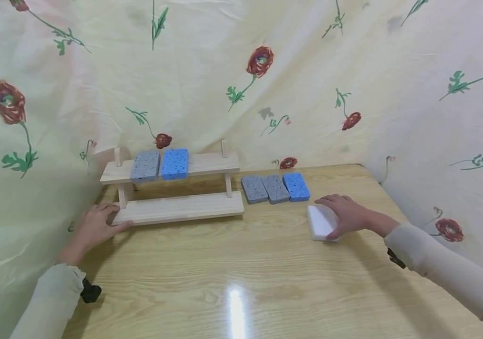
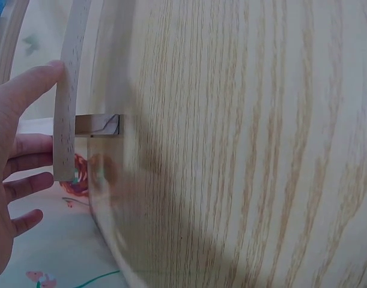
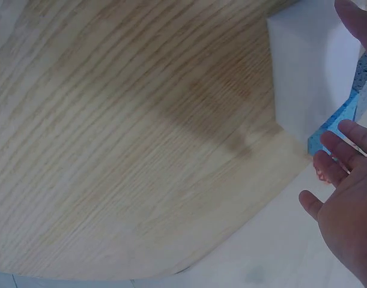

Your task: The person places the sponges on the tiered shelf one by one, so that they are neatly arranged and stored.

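Observation:
A white sponge [image 1: 321,222] lies on the table at the right. My right hand [image 1: 345,214] spans it from above, thumb at its near corner and fingers beyond its far edge. In the right wrist view the fingers [image 3: 332,168] are spread, with a gap between them and the white block. My left hand [image 1: 95,226] grips the left end of the lower board of a two-tier wooden shelf [image 1: 182,208]; its thumb [image 2: 42,78] presses the board's front edge, while the other fingers are at its end and back.
On the upper tier stand a grey sponge [image 1: 145,166] and a blue sponge [image 1: 175,164]. Right of the shelf, two grey sponges [image 1: 254,189] and a blue sponge [image 1: 296,187] lie in a row on the wooden table [image 1: 182,278]. A flowered cloth [image 1: 207,70] hangs behind and at the sides.

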`<state>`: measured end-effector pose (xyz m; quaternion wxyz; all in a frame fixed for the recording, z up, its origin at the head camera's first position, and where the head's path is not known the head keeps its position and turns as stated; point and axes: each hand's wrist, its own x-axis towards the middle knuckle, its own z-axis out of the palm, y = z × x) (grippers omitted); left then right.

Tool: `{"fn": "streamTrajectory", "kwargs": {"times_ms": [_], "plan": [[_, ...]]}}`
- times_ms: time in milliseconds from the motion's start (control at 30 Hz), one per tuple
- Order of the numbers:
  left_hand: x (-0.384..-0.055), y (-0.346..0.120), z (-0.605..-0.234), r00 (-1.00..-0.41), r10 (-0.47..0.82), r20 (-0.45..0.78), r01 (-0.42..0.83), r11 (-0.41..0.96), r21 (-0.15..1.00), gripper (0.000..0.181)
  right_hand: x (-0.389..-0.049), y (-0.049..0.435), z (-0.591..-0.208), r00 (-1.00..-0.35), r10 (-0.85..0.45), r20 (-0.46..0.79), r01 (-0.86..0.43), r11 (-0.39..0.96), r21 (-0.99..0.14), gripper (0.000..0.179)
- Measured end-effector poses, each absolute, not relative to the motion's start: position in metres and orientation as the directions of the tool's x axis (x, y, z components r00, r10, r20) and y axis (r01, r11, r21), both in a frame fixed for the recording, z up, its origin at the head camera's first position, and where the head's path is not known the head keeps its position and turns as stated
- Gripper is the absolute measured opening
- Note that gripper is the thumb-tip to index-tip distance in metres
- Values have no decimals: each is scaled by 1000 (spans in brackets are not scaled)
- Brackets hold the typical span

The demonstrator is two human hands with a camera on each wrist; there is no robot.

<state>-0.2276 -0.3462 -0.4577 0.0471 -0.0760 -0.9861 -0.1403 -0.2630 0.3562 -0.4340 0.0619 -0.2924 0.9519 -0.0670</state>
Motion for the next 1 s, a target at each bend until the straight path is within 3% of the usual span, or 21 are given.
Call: {"fn": "streamTrajectory", "kwargs": {"times_ms": [1000], "plan": [[-227,-347,-459,-971,161,174,201,950,240,79,-258,368,-447,-834,-549,-62,-528,825,-200,105]]}}
